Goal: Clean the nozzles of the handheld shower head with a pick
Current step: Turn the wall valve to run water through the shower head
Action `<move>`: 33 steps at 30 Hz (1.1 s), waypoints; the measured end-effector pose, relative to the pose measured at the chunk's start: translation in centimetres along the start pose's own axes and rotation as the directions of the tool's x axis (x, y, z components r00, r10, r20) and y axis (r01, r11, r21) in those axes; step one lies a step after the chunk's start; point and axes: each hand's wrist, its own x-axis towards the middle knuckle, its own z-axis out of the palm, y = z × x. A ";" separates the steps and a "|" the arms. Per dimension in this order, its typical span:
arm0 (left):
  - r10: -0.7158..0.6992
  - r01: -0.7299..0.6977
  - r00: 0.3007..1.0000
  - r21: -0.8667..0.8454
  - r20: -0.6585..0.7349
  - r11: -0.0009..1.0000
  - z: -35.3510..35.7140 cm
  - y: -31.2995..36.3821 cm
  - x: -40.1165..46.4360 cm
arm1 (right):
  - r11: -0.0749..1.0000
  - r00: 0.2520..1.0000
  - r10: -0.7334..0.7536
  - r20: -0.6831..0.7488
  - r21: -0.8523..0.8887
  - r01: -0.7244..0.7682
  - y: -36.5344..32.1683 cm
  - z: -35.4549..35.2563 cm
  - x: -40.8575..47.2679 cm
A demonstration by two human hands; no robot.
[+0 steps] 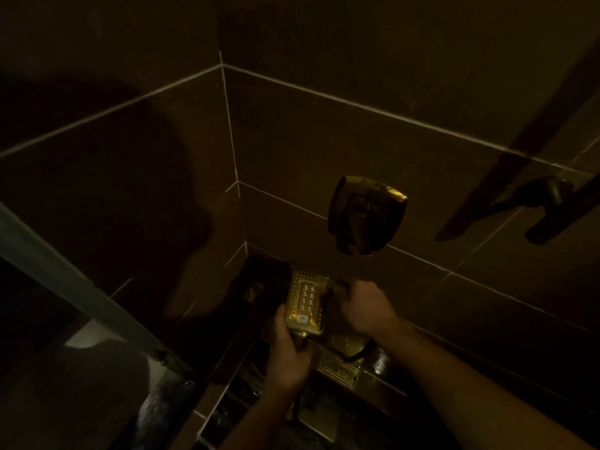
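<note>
Pretty dim in here. The shower head [305,302] sits between both hands, low near the tiled wall [324,131] corner. The left hand [287,347] is wrapped around its handle end; the right hand [365,306] is curled at its right edge, can't tell if it's holding anything. Nozzle face looks up, long axis running away from the person.

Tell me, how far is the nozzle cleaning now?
Done: the shower head is off the wall, its nozzle face up. In hand: the left hand grips its handle; the right hand is curled at its right edge, pick not discernible. Left: whether any nozzles are cleaned is too dark to tell.
</note>
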 end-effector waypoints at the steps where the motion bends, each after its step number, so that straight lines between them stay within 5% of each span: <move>1: 0.000 0.000 1.000 0.000 0.006 1.000 0.1 0.2 -0.2 | 1.000 1.000 0.019 0.005 -0.014 -0.019 -0.2 -0.2 -0.2; 18: -0.012 0.006 0.999 0.140 0.038 0.990 0.4 5.5 -0.5 | 0.998 0.993 0.042 0.109 0.034 -0.046 -6.0 -2.3 -2.8; 33: 0.019 -0.022 1.000 0.226 0.017 0.974 -0.7 5.1 0.2 | 0.982 0.973 -0.058 0.221 -0.163 0.095 -4.7 -3.8 -3.9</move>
